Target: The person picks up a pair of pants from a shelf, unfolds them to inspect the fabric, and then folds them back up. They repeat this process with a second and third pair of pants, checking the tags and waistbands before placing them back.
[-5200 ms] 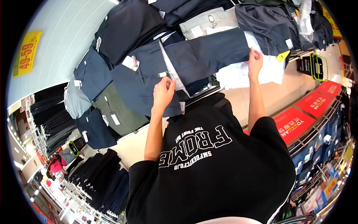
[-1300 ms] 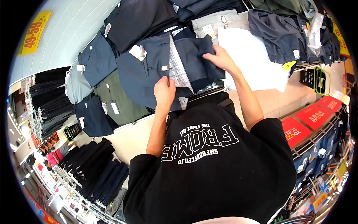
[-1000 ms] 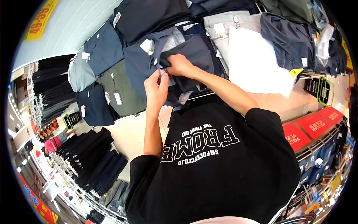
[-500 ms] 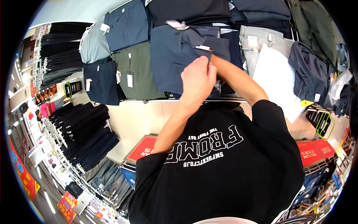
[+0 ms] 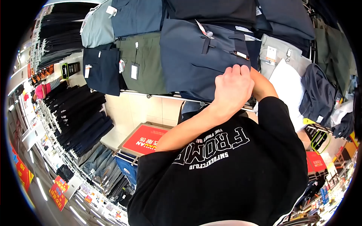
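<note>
A pair of dark blue-grey trousers (image 5: 196, 56) lies folded on top of the display, its waistband and belt loops toward the right and paper tags sticking up from it. My left hand (image 5: 234, 84) is closed in a fist at the lower right edge of these trousers, pinching the cloth there. Just behind it is my right hand (image 5: 259, 83), at the same corner; its fingers are hidden by the left hand, so I cannot see how they are placed. A small tag (image 5: 242, 55) shows on the waistband just above both hands.
Folded olive trousers (image 5: 145, 64) and navy trousers (image 5: 101, 69) lie to the left, light grey trousers (image 5: 271, 52) and a white garment (image 5: 284, 86) to the right. A metal rail (image 5: 166, 97) runs along the display's front. A red sign (image 5: 143, 137) stands below, left.
Both hands have moved right and slightly down in view. The blue-grey trousers have shifted right and lie flatter, with more of the waistband showing. The camera view has moved a little too.
</note>
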A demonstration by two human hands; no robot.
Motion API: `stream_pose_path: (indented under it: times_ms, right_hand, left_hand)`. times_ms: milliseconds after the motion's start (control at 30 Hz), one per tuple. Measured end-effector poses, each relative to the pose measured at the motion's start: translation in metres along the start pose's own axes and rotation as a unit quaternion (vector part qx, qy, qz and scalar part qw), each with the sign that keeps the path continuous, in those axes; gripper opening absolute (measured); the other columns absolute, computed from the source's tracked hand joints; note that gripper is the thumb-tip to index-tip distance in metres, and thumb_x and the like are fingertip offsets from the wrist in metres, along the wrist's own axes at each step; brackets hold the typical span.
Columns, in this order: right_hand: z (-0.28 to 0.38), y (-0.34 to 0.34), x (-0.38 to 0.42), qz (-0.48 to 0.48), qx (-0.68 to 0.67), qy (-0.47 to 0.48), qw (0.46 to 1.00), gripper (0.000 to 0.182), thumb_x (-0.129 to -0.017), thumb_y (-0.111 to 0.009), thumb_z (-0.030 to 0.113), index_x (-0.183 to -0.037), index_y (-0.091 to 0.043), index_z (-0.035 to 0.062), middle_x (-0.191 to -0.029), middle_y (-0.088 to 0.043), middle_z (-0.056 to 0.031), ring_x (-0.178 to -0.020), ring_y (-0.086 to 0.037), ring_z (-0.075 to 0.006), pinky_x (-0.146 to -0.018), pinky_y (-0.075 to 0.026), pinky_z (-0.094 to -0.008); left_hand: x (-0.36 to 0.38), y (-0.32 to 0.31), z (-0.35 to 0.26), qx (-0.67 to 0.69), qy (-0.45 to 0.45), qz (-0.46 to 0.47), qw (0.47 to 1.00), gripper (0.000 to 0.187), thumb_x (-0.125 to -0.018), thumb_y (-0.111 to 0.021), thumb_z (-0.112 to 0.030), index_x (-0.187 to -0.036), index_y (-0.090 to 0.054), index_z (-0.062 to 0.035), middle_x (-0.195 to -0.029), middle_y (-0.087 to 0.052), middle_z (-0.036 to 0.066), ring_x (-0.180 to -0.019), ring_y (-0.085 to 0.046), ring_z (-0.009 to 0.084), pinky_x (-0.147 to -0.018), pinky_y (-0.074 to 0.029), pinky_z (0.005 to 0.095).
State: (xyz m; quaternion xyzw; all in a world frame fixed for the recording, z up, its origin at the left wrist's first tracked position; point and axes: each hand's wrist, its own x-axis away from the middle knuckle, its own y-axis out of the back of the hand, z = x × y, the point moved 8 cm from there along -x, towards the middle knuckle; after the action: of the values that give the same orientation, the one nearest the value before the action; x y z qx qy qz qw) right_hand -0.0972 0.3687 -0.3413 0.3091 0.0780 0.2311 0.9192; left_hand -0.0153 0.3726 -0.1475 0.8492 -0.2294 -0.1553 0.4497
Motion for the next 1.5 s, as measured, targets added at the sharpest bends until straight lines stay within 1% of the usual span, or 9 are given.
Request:
stream_pose_path:
  times_ms: [233,400,500,533,600,800,933,1200,1500]
  right_hand:
    - [0.018,-0.02,0.039,-0.016,-0.039,0.012,0.999,0.037,-0.081,-0.063,0.02,-0.112,-0.062,-0.0001,-0.117,-0.061,-0.0207,-0.109,-0.058,-0.0361,-0.095,-0.046,-0.0411]
    - [0.043,-0.029,0.097,-0.06,-0.068,0.013,0.996,0.037,-0.082,-0.063,0.019,-0.113,-0.062,0.0003,-0.119,-0.06,-0.0202,-0.11,-0.058,-0.0354,-0.096,-0.046,-0.0408]
    - [0.063,-0.017,0.122,-0.076,-0.114,-0.06,0.989,0.037,-0.083,-0.062,0.016,-0.116,-0.061,0.0008,-0.124,-0.057,-0.0194,-0.115,-0.054,-0.0351,-0.099,-0.043,-0.0411]
    - [0.059,-0.014,0.128,-0.078,-0.164,-0.129,0.975,0.037,-0.084,-0.061,0.013,-0.119,-0.06,0.0013,-0.129,-0.054,-0.0188,-0.119,-0.05,-0.035,-0.102,-0.04,-0.0415]
    - [0.076,0.001,0.145,-0.182,-0.026,0.018,0.983,0.029,-0.085,-0.058,0.009,-0.112,-0.06,-0.0018,-0.125,-0.054,-0.0201,-0.116,-0.049,-0.0385,-0.1,-0.04,-0.0439]
    - [0.067,0.03,0.182,-0.444,-0.044,-0.199,0.873,0.024,-0.092,-0.054,0.018,-0.105,-0.057,-0.0024,-0.12,-0.05,-0.0186,-0.11,-0.05,-0.0314,-0.094,-0.04,-0.037]
    - [0.064,0.028,0.184,-0.445,-0.081,-0.301,0.839,0.044,-0.077,-0.077,0.031,-0.102,-0.058,-0.0006,-0.119,-0.051,-0.0163,-0.099,-0.056,-0.0263,-0.082,-0.046,-0.034]
    - [0.043,0.023,0.185,-0.431,-0.088,-0.33,0.835,0.029,-0.075,-0.077,0.018,-0.083,-0.055,0.0013,-0.076,-0.055,-0.0049,-0.067,-0.05,-0.0117,-0.063,-0.043,-0.0278]
    - [0.048,0.014,0.181,-0.445,-0.178,-0.373,0.794,0.051,-0.076,-0.078,0.014,-0.115,-0.052,-0.0056,-0.094,-0.067,-0.0125,-0.081,-0.063,-0.0145,-0.075,-0.052,-0.0276]
  left_hand:
    - [0.031,0.047,0.081,0.15,-0.019,-0.148,0.977,0.012,-0.081,-0.067,-0.007,-0.081,-0.055,-0.003,-0.079,-0.054,0.011,-0.074,-0.055,0.029,-0.068,-0.045,0.0381]
    - [0.076,0.043,0.23,0.022,0.194,-0.225,0.955,0.039,-0.088,-0.067,-0.024,-0.114,-0.054,0.0027,-0.109,-0.053,0.016,-0.104,-0.051,0.0289,-0.092,-0.041,0.0379]
    - [0.091,-0.003,0.303,0.302,0.285,-0.164,0.895,0.048,-0.089,-0.068,-0.03,-0.117,-0.052,0.0055,-0.107,-0.061,0.016,-0.092,-0.058,0.0202,-0.083,-0.046,0.0317]
    - [0.086,-0.005,0.305,0.333,0.293,-0.132,0.887,0.047,-0.09,-0.068,-0.03,-0.116,-0.053,0.0063,-0.104,-0.063,0.014,-0.088,-0.058,0.0168,-0.08,-0.047,0.0293]
    - [0.077,-0.003,0.304,0.337,0.28,-0.099,0.894,0.045,-0.088,-0.07,-0.027,-0.112,-0.056,0.0076,-0.096,-0.064,0.012,-0.083,-0.057,0.0141,-0.077,-0.047,0.0267]
    - [0.066,0.002,0.293,0.457,0.308,-0.053,0.833,0.042,-0.083,-0.074,-0.018,-0.109,-0.058,0.0102,-0.099,-0.067,0.014,-0.085,-0.062,0.0168,-0.08,-0.05,0.0278]
    - [0.087,0.017,0.258,0.515,0.314,-0.009,0.797,0.049,-0.079,-0.076,-0.014,-0.117,-0.056,0.0106,-0.111,-0.065,0.018,-0.097,-0.064,0.0228,-0.087,-0.05,0.0314]
    - [0.122,-0.034,0.296,0.582,0.315,0.078,0.746,0.047,-0.091,-0.067,-0.02,-0.128,-0.049,0.0029,-0.121,-0.06,0.011,-0.112,-0.056,0.0204,-0.098,-0.044,0.0368]
    - [0.076,-0.016,0.298,0.591,0.29,0.072,0.75,0.052,-0.076,-0.08,-0.013,-0.118,-0.054,0.0054,-0.111,-0.062,0.016,-0.1,-0.061,0.0227,-0.089,-0.05,0.0345]
